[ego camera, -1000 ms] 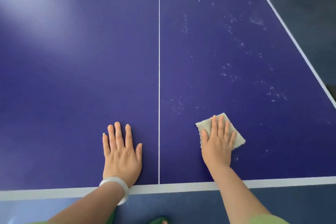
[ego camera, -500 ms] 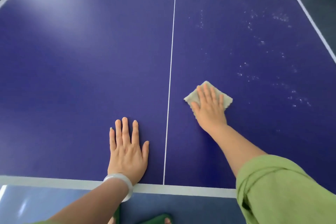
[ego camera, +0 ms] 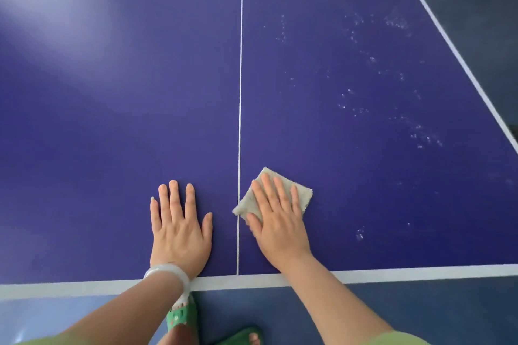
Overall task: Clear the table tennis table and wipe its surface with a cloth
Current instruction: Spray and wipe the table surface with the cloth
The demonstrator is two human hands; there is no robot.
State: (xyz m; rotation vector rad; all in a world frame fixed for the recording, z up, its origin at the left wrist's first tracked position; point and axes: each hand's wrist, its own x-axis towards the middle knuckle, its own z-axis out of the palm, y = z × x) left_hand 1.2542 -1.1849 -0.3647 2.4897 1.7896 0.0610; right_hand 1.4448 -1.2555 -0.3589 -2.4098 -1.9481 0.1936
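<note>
Since half a second ago, your right hand (ego camera: 280,224) has drawn the cloth (ego camera: 304,197) back toward you and in toward the white centre line (ego camera: 240,92), and one corner of the cloth now just touches that line. Your left hand (ego camera: 179,230) has stayed flat on the other side of the line.

Your right hand lies palm down on the cloth, its fingers (ego camera: 269,190) straight and slightly spread. They press the cloth onto the purple worktop (ego camera: 112,120) and do not grip it. That flat press probably keeps the whole cloth in contact, so each stroke wipes a broad band.

Your left hand rests just left of the centre line, fingers (ego camera: 173,199) straight and holding nothing. It seems to brace you while you lean over the worktop. A pale bracelet (ego camera: 168,272) circles that wrist, at the white end line (ego camera: 420,270).

Left of the centre line the surface looks even, with a soft glare farther off. Right of the line, well beyond the cloth, pale specks (ego camera: 420,137) are scattered out toward the side edge, and a few sit nearer, to the cloth's right. Wiping looks under way, with most of the right half still to cover.

Below the end line, near the centre line, your green sandals (ego camera: 179,316) stand on the blue-grey floor (ego camera: 420,311).
</note>
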